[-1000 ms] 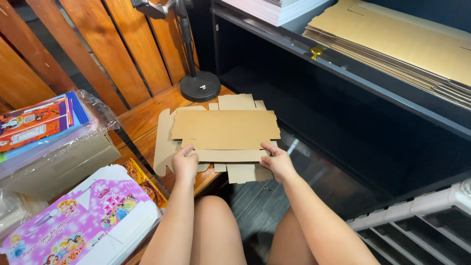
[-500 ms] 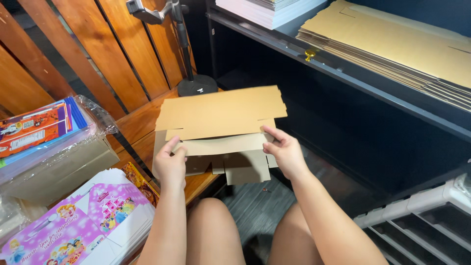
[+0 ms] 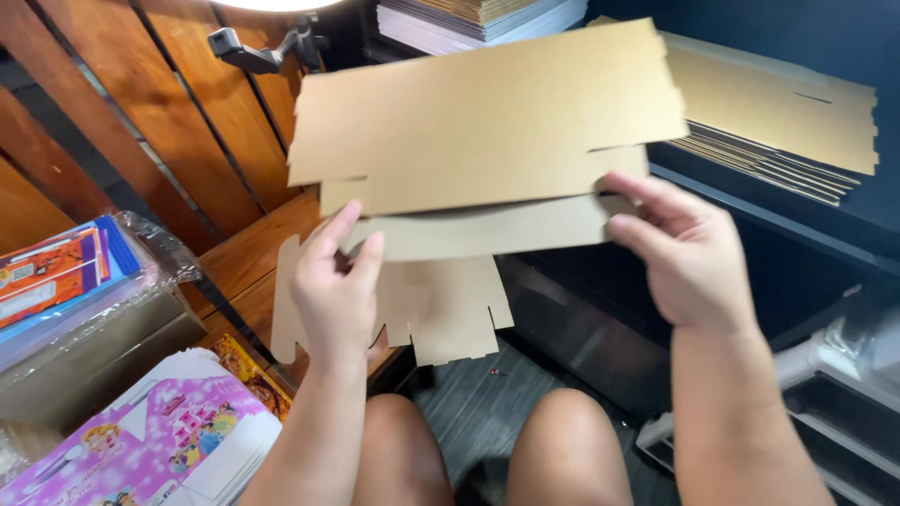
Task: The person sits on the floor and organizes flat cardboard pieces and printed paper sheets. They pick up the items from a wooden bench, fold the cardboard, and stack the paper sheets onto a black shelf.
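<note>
A pink printed carton (image 3: 178,440) lies at the lower left, beside a shrink-wrapped box (image 3: 84,319) topped with blue-and-orange packs. Flat brown cardboard blanks (image 3: 787,112) are stacked on the dark shelf. The left hand (image 3: 337,290) and right hand (image 3: 689,253) each pinch a lower edge of the raised, unfolded corrugated box blank (image 3: 487,122).

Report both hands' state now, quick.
Left hand: closed grip on the lower left edge of the flat cardboard box blank.
Right hand: fingers pinching the blank's lower right edge.
</note>
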